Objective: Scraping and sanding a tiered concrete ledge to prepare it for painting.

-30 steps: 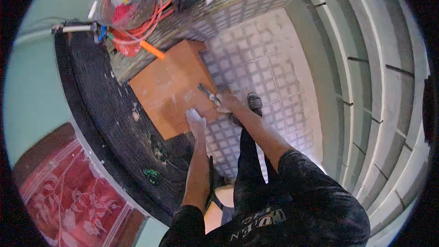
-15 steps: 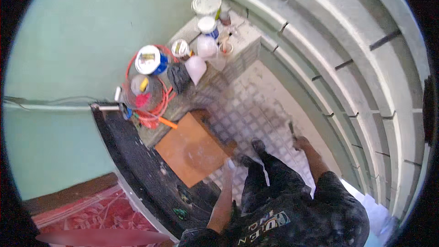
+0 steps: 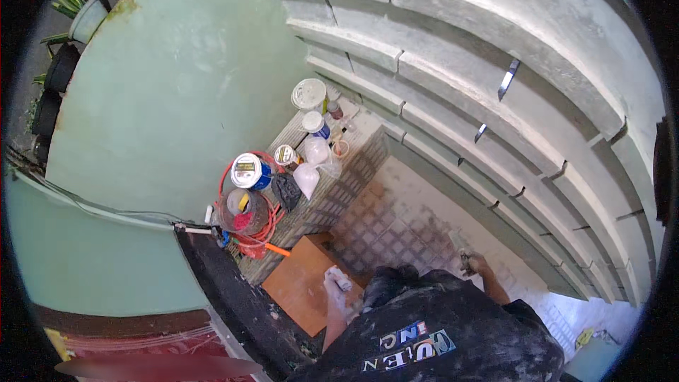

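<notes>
My left hand (image 3: 335, 294), coated in white dust, is closed around a small whitish piece (image 3: 341, 280) whose kind I cannot make out. It is raised above the orange-brown square stool or box top (image 3: 298, 304). Lower right, my right hand (image 3: 475, 266) grips a hand tool with a pale flat end like a putty knife (image 3: 458, 242), pointing away over the patterned floor. Its handle is mostly hidden in my fingers.
Along the left ledge (image 3: 332, 187) stand lidded white tubs (image 3: 309, 94), a blue-and-white pail (image 3: 250, 171), plastic bags of pale powder (image 3: 306, 180), a black bag (image 3: 286, 192) and a coiled orange hose (image 3: 267, 229). A grey stepped wall (image 3: 453, 64) curves along the right.
My view has tilted up, showing more wall and potted plants. My left hand has come up over the orange-brown top. My body leans forward; my right hand still holds the tool.
</notes>
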`<action>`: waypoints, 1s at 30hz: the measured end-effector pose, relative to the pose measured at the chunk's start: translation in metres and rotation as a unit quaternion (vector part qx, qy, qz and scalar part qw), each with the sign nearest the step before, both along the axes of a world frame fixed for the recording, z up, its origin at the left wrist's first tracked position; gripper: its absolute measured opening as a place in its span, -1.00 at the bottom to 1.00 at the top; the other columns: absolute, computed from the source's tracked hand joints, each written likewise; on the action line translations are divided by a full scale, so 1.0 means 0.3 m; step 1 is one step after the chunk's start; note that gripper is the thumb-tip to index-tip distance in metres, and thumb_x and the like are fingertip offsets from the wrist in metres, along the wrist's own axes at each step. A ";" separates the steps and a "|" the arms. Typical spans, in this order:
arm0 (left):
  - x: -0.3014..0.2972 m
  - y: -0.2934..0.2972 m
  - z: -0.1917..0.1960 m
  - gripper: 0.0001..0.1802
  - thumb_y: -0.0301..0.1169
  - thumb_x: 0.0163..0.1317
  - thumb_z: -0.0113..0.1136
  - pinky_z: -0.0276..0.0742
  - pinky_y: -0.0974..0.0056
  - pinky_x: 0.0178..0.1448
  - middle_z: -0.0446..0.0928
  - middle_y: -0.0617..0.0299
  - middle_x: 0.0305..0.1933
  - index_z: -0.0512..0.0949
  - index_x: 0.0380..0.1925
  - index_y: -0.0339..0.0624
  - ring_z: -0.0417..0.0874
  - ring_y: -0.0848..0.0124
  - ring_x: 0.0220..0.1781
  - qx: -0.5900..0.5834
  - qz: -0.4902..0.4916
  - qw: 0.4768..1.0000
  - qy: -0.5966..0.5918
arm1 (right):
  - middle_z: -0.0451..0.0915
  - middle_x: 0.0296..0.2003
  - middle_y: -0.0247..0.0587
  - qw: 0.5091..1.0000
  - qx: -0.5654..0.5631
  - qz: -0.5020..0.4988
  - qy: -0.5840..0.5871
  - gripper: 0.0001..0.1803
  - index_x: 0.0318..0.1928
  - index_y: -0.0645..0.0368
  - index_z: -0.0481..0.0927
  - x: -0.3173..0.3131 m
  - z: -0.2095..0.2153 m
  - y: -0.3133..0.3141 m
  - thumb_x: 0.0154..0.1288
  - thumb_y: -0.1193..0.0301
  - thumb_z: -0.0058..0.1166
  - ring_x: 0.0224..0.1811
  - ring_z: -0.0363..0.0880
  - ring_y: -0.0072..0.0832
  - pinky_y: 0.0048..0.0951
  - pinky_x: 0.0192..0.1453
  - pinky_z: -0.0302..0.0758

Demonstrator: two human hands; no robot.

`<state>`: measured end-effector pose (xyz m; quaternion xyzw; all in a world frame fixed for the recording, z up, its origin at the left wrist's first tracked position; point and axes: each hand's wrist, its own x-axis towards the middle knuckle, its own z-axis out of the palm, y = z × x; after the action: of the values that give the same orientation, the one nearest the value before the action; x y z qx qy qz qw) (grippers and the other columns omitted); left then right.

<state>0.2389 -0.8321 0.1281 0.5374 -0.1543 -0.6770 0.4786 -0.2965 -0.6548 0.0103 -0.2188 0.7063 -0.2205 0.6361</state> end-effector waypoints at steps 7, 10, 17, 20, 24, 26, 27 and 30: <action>-0.039 -0.123 0.166 -0.41 -0.38 -0.05 0.06 0.55 0.04 -0.48 0.53 0.03 -0.28 0.39 0.12 -0.01 0.61 0.05 -0.38 0.023 0.018 0.980 0.195 | 0.68 -0.34 -0.17 0.983 -0.025 -0.178 0.032 -0.68 0.05 0.16 0.57 0.180 0.537 -0.262 0.43 0.28 -0.05 -0.28 0.69 -0.35 -0.17 -0.21 0.74; -0.035 -0.215 0.151 -0.42 -0.35 -0.02 0.07 0.58 -0.02 -0.39 0.55 0.01 -0.27 0.40 0.13 0.06 0.63 -0.01 -0.34 -0.023 -0.002 0.969 0.248 | 0.67 -0.23 -0.10 0.916 -0.140 -0.360 -0.106 -0.65 0.12 0.21 0.50 0.213 0.642 -0.341 0.35 0.44 -0.07 -0.34 0.65 -0.37 -0.18 -0.13 0.73; 0.024 -0.438 0.146 -0.54 -0.28 0.31 0.14 0.65 0.01 -0.24 0.53 0.00 -0.14 0.30 0.19 0.13 0.64 -0.02 -0.26 0.018 -0.039 0.978 0.206 | 0.51 -0.44 -0.32 0.905 -0.267 -0.327 -0.060 -0.69 -0.12 0.12 0.48 0.226 0.910 -0.570 0.08 0.64 -0.04 -0.46 0.56 -0.48 -0.44 -0.37 0.58; -0.050 -0.548 0.271 -0.38 -0.45 0.29 0.15 0.66 0.02 -0.13 0.52 0.02 -0.11 0.21 0.32 0.15 0.64 0.05 -0.18 -0.053 -0.065 0.996 0.031 | 0.49 -0.45 -0.32 0.902 -0.289 -0.321 0.012 -0.74 -0.13 0.14 0.48 0.269 1.015 -0.667 0.12 0.59 -0.03 -0.53 0.51 -0.55 -0.45 -0.43 0.53; -0.096 -0.694 0.348 -0.28 -0.45 0.28 0.22 0.63 0.08 0.00 0.49 0.10 -0.01 0.16 0.41 0.05 0.62 0.20 -0.08 -0.088 -0.119 0.989 0.014 | 0.47 -0.46 -0.37 0.885 -0.328 -0.329 0.007 -0.73 -0.08 0.16 0.49 0.319 1.126 -0.741 0.17 0.55 -0.03 -0.57 0.45 -0.60 -0.49 -0.50 0.44; -0.088 -0.779 0.326 -0.25 -0.47 0.28 0.22 0.62 0.03 0.05 0.51 0.14 -0.05 0.14 0.44 -0.01 0.61 0.23 -0.05 -0.104 -0.170 0.975 0.101 | 0.45 -0.47 -0.40 0.884 -0.328 -0.319 0.099 -0.71 -0.04 0.17 0.49 0.352 1.177 -0.782 0.19 0.52 -0.04 -0.58 0.43 -0.60 -0.50 -0.53 0.41; -0.138 -0.808 0.374 -0.37 -0.55 0.30 0.17 0.64 0.08 -0.06 0.48 0.13 -0.13 0.23 0.36 -0.10 0.60 0.28 -0.16 -0.104 -0.166 0.975 0.102 | 0.43 -0.47 -0.38 0.887 -0.312 -0.317 0.128 -0.74 -0.03 0.19 0.49 0.366 1.218 -0.789 0.26 0.48 0.02 -0.56 0.42 -0.59 -0.48 -0.48 0.41; -0.255 -0.912 0.443 -0.49 -0.50 0.32 0.20 0.67 0.16 -0.13 0.48 0.17 -0.25 0.34 0.26 -0.16 0.59 0.35 -0.25 -0.088 -0.203 0.966 0.134 | 0.44 -0.47 -0.33 0.864 -0.318 -0.304 0.244 -0.76 -0.04 0.21 0.51 0.357 1.244 -0.822 0.32 0.43 0.08 -0.52 0.41 -0.58 -0.43 -0.38 0.45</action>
<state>0.1623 -1.1057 0.2611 0.3551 -0.2534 -0.8096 0.3928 -0.1894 -0.9013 0.3834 -0.2300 0.7621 -0.5553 0.2407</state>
